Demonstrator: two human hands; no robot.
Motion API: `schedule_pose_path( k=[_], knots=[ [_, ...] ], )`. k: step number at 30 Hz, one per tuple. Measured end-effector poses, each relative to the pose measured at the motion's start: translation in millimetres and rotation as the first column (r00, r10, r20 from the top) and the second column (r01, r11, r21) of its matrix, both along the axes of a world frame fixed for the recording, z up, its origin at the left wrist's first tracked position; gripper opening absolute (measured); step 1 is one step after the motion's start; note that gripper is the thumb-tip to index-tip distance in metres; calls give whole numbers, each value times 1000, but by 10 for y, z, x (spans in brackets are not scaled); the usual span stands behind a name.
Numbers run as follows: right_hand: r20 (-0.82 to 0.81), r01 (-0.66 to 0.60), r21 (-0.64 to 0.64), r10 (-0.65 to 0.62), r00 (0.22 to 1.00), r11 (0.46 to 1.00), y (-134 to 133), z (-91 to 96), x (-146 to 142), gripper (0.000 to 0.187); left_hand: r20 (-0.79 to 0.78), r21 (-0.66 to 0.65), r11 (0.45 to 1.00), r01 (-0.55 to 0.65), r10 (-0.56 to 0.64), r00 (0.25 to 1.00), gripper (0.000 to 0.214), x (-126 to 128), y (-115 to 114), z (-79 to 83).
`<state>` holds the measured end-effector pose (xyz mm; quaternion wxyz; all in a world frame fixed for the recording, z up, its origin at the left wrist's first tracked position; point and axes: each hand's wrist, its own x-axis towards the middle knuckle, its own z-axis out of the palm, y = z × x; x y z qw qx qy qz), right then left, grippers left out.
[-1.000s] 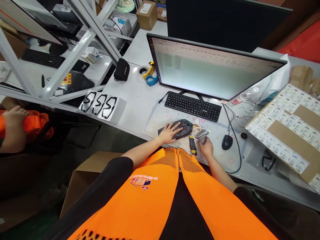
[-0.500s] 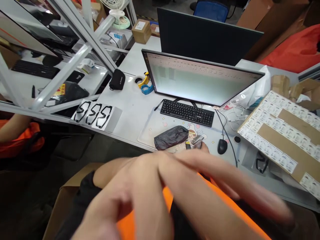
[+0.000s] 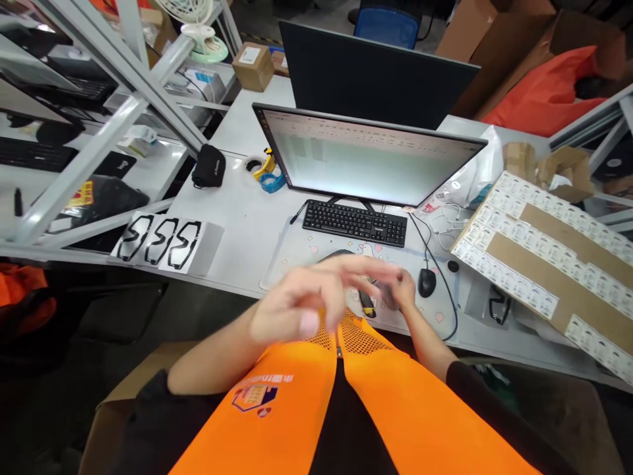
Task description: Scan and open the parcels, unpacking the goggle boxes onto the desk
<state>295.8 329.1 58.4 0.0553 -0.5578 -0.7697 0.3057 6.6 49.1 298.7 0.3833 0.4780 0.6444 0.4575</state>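
Note:
My left hand (image 3: 309,300) is raised over the front edge of the desk, its fingers apart and nothing visible between them; motion blurs it. My right hand (image 3: 404,290) is closed at the desk mat, left of the mouse. A blurred greyish thing (image 3: 388,295) shows at its fingers, too unclear to name. Between the hands lies a small black-and-yellow item (image 3: 366,305), partly hidden. Behind my left hand only the upper edge of the dark plastic pouch (image 3: 341,253) shows.
A keyboard (image 3: 353,223) and a monitor (image 3: 366,158) stand behind the mat, a mouse (image 3: 426,282) to the right. A cardboard sheet with white labels (image 3: 524,264) covers the right side. At left are white boxes with black outlines (image 3: 163,243) and tape rolls (image 3: 271,181).
My left hand has dropped from close in front of the camera to the desk edge, baring the orange vest. My right hand stays by the mat. The view has shifted right.

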Motion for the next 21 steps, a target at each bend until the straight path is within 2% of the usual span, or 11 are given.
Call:
schedule_pose_path(
  k=[2, 4, 5, 7, 8, 10, 12, 15, 18, 21],
  knots=[
    [-33, 3, 101, 0, 999, 995, 254, 104, -158, 62, -48, -46, 998, -42, 40, 998, 52, -90, 300, -259],
    [-49, -70, 159, 79, 996, 985, 500, 176, -409, 59, -226, -161, 978, -131, 93, 970, 42, -78, 453, -648],
    [-37, -122, 164, 130, 991, 979, 599, 198, -557, 58, -346, -237, 950, -202, 112, 932, 44, -45, 457, -866],
    [17, -216, 133, 216, 976, 967, 729, 218, -866, 58, -498, -400, 870, -289, 59, 865, 68, 47, 353, -1282],
    [58, -255, 107, 250, 967, 961, 758, 220, -1011, 58, -530, -461, 834, -303, 15, 848, 81, 95, 271, -1456],
    [168, -313, 37, 303, 938, 949, 766, 220, -1246, 59, -562, -518, 798, -309, -45, 826, 99, 181, 121, -1707],
    [286, -358, -26, 350, 892, 934, 746, 232, -1387, 60, -594, -510, 796, -326, -52, 803, 102, 241, 45, -1840],
    [367, -393, -57, 386, 847, 918, 728, 287, -1409, 59, -634, -477, 803, -356, -35, 772, 103, 274, 68, -1915],
    [287, -353, 16, 334, 898, 935, 674, 334, -1218, 55, -651, -442, 826, -351, -26, 759, 107, 256, 148, -1959],
    [113, -247, 117, 235, 966, 962, 459, 282, -844, 53, -648, -379, 862, -337, 12, 761, 105, 200, 195, -2007]
  ],
)
